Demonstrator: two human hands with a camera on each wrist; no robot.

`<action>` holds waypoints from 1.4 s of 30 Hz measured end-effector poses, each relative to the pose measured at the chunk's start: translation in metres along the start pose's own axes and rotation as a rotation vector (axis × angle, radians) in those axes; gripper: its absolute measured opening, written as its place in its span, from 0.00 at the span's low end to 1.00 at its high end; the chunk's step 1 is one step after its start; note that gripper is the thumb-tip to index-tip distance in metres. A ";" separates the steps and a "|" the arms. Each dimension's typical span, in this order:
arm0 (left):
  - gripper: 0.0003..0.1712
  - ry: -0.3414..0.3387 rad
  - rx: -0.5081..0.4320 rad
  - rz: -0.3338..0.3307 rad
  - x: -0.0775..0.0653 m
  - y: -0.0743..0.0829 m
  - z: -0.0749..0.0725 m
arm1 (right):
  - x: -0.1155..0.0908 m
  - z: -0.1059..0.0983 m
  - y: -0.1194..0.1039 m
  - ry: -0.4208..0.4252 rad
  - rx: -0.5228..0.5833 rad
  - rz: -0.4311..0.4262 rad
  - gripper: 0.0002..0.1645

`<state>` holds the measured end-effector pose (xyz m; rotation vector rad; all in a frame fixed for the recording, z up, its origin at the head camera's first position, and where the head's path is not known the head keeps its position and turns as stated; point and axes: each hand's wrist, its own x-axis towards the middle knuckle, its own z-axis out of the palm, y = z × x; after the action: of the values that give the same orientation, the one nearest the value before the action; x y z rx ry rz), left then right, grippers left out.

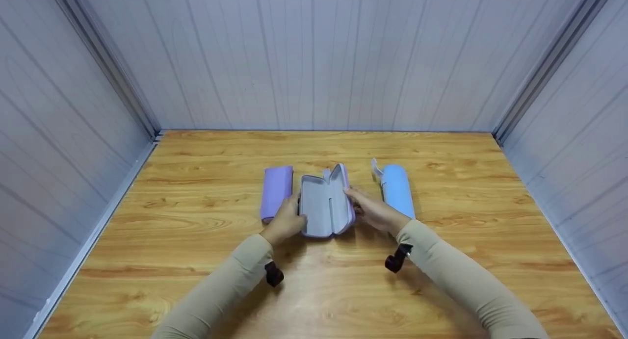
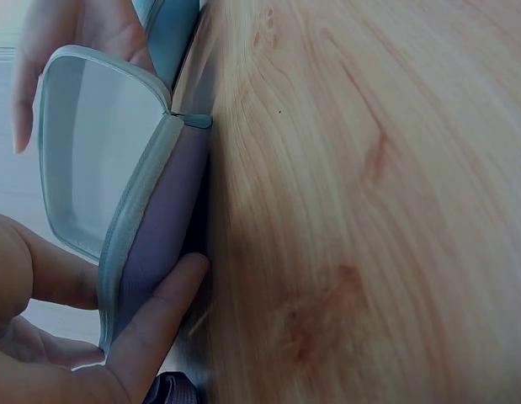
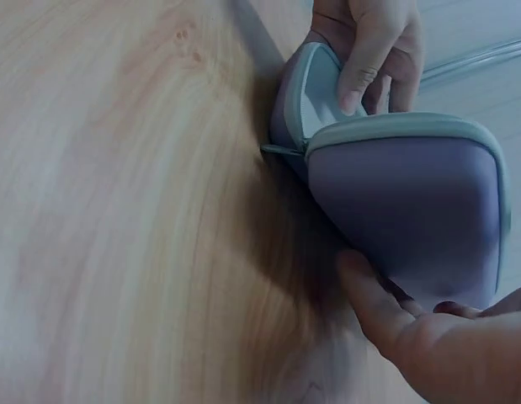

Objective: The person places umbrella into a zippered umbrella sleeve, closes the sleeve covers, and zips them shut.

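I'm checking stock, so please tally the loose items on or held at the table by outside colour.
Purple: 2 (left-hand item, open case)
Blue: 1 (right-hand item)
Total: 3

I'm working in what seems a partitioned booth [image 1: 64,133]; pale panels [image 1: 314,59] are enclosing my wood-grain tabletop [image 1: 333,290].

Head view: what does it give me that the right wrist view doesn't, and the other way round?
Only the head view shows the blue case and the beige sleeves. Only the right wrist view shows the purple outer face of the open case broadly; from the head it is a narrow strip. Both show the open case, the left hand, the right hand and the wooden tabletop.
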<state>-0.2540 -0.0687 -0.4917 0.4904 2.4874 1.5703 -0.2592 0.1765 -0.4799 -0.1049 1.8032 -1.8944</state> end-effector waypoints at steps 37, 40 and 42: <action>0.37 0.061 0.138 -0.181 0.019 0.001 -0.069 | 0.005 0.010 0.009 0.021 0.143 0.038 0.49; 0.41 0.054 0.153 -0.290 0.023 -0.002 -0.076 | 0.005 0.010 0.009 0.026 0.157 0.045 0.49; 0.45 0.034 0.124 -0.356 0.026 -0.005 -0.079 | 0.005 0.010 0.009 0.037 0.160 0.049 0.49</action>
<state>-0.3029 -0.1282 -0.4603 0.0284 2.5301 1.3031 -0.2568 0.1650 -0.4890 0.0306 1.6540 -2.0091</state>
